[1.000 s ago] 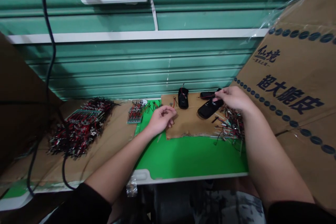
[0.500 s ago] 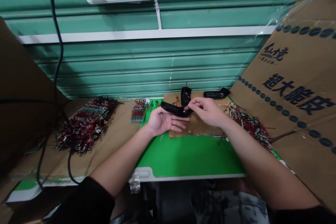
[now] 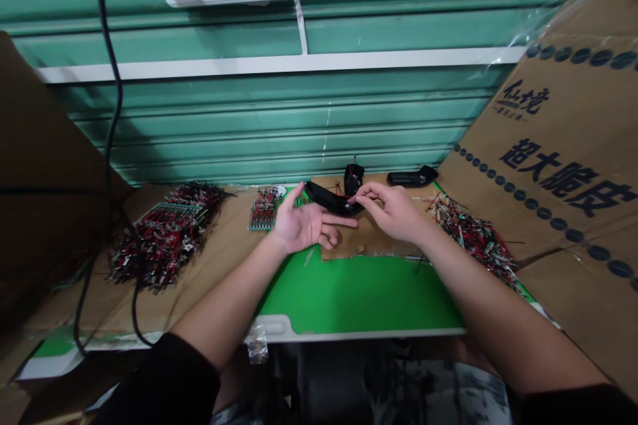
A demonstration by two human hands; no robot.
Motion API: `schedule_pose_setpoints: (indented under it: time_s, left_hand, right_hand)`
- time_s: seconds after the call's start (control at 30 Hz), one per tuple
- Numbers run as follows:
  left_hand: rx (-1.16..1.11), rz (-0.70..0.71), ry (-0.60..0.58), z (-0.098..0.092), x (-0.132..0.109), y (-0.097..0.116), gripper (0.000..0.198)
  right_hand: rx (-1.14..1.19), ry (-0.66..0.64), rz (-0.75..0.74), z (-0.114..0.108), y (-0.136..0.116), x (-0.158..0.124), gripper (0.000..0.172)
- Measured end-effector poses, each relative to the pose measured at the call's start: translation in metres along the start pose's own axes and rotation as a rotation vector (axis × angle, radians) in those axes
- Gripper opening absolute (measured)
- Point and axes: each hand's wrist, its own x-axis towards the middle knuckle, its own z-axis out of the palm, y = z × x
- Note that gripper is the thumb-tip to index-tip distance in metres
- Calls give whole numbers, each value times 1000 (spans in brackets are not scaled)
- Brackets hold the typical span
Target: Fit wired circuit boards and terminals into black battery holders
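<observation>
A black, bent plastic casing (image 3: 323, 196) lies across the fingers of my left hand (image 3: 302, 226). This hand is turned palm up, its thumb raised beside the casing's left end and its lower fingers partly curled; the fingers behind the casing are hidden. With thumb and forefinger pressed together, my right hand (image 3: 391, 211) pinches a thin red wire at the casing's right end. Just behind stands another black casing (image 3: 353, 179) with a red wire on it. A third black casing (image 3: 413, 177) lies farther right, by the wall.
Wired small parts form a big heap (image 3: 164, 239) on the left, with a smaller board group (image 3: 263, 209) nearer. Another wire pile (image 3: 473, 239) lies right, beside a cardboard box (image 3: 563, 166). A cardboard sheet (image 3: 369, 239) covers part of the green table (image 3: 359, 295). A black cable (image 3: 112, 80) hangs left.
My left thumb has lifted and the lower fingers have curled more. The casing has tilted slightly, its left end higher. My right hand stays at its right end.
</observation>
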Motion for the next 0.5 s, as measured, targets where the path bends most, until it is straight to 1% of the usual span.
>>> schedule_pose_setpoints:
  time_s: [0.07, 0.1, 0.23, 0.27, 0.33, 0.4, 0.5]
  left_hand:
    - [-18, -5, 8, 0, 0, -1, 115]
    - [-22, -3, 8, 0, 0, -1, 111]
    - [-6, 37, -26, 0, 1, -6, 81]
    - [-1, 56, -34, -1, 1, -8, 77]
    - [7, 99, -36, -1, 3, -11, 78]
    - [19, 136, -16, -2, 5, -13, 79]
    - [18, 174, 29, -2, 7, -15, 73]
  right_hand:
    - [-2, -9, -15, 0, -1, 0, 22]
    - [2, -9, -22, 0, -1, -1, 22]
    - [70, 37, -21, 3, 1, 0, 25]
    - [113, 60, -12, 5, 1, 0, 28]
    - [192, 130, 12, 7, 3, 2, 35]
    - [229, 236, 36, 9, 5, 5, 41]
    - [313, 395, 123, 7, 10, 9, 47]
